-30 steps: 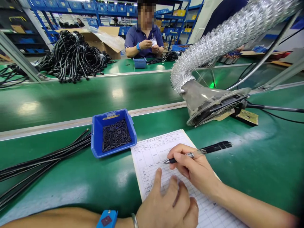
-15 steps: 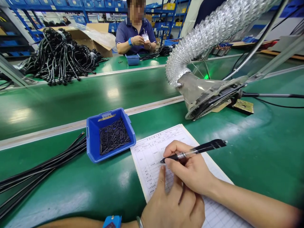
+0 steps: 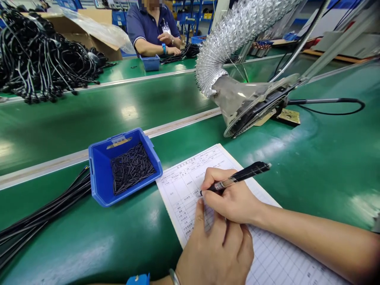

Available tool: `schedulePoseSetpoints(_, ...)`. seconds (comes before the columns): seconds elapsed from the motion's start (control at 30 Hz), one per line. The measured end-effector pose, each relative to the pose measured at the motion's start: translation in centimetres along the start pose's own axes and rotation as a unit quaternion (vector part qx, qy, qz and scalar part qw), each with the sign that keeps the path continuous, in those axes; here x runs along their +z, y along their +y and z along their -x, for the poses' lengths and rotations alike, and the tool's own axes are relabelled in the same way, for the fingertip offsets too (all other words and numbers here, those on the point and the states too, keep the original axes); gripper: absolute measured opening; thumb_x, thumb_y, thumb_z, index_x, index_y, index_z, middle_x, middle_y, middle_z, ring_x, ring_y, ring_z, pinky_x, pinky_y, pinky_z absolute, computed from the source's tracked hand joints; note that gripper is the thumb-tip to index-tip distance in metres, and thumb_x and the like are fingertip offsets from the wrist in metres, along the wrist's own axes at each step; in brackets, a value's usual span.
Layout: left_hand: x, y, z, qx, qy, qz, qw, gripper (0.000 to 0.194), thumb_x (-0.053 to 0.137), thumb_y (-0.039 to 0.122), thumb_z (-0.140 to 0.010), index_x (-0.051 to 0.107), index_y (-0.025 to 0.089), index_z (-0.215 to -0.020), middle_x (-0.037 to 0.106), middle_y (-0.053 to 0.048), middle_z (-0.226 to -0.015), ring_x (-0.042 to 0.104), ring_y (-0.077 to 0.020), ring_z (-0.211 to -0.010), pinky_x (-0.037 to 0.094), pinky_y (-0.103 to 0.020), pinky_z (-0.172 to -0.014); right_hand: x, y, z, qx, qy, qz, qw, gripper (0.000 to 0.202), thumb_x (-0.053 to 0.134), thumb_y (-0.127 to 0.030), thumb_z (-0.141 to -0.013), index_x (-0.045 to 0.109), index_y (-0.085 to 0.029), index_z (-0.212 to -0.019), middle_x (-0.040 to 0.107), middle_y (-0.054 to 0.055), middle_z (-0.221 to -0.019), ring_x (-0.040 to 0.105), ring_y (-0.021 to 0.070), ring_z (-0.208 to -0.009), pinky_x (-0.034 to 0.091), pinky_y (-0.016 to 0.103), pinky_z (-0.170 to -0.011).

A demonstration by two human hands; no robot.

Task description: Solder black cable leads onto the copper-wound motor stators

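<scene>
Slanting over a printed form (image 3: 178,186), a black pen (image 3: 249,173) sits pinched between the thumb and fingers of the right hand (image 3: 233,202), its tip down at the ruled rows. The left hand (image 3: 218,253) grips nothing visible; it lies palm down on the same sheet, index finger stretched out to just beside the pen tip. The form rests on a green table (image 3: 133,233). Near its upper left corner stands a blue bin (image 3: 101,168) holding short black tubes (image 3: 132,168), and black cables (image 3: 59,208) run up to that bin from the left. Beyond the form, a clear hood (image 3: 234,95) hangs from a silver duct (image 3: 225,43). Across the bench sits a co-worker (image 3: 151,27) in a navy shirt, near a heap of black leads (image 3: 44,59)
</scene>
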State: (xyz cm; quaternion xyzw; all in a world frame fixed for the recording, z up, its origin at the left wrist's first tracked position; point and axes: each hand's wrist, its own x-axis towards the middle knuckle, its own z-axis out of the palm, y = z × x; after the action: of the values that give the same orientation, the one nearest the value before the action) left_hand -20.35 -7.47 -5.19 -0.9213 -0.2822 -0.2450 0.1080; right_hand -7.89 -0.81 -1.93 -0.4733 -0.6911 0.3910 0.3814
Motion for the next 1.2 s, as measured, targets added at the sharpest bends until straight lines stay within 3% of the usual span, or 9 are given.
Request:
schedulePoseSetpoints(0.83, -0.3, -0.3, 0.0, 0.006, -0.01, -0.01, 1.0, 0.032, 0.047, 0.028, -0.091, 0.063, 0.019, -0.117, 0.067, -0.005, -0.102, 0.058, -0.0306, -0.097, 0.042, -0.053, -0.09, -0.1, 0.2, 0.1, 0.002, 0.004, -0.007, 1.0, 0.005, 0.048, -0.014, -0.063, 0.049, -0.018, -0.059, 0.045, -0.005, -0.052, 0.038, 0.0082, -0.047, 0.03, 0.02, -0.044)
schedulePoseSetpoints(1.07, -0.3, -0.3, 0.0, 0.003, 0.004, -0.023, 1.0, 0.027, 0.043, 0.026, -0.095, 0.064, 0.02, -0.111, 0.069, -0.006, -0.108, 0.06, -0.0296, -0.103, 0.039, -0.053, -0.093, -2.3, 0.8, -0.5, 0.038, 0.093, -0.153, 0.983, 0.008, 0.06, -0.018, -0.067, 0.055, -0.018, -0.061, 0.05, -0.005, -0.051, 0.036, 0.0073, -0.044, 0.028, 0.02, -0.04)
schedulePoseSetpoints(1.2, -0.2, -0.1, -0.3, -0.008, 0.035, -0.034, 0.999, 0.017, 0.05, 0.021, -0.091, 0.064, 0.02, -0.101, 0.071, -0.005, -0.099, 0.062, -0.0273, -0.096, 0.035, -0.052, -0.097, -4.3, 1.4, -0.8, 0.085, 0.065, -0.228, 0.968, 0.006, 0.062, -0.02, -0.068, 0.056, -0.019, -0.07, 0.052, -0.006, -0.049, 0.029, 0.0052, -0.037, 0.022, 0.019, -0.036)
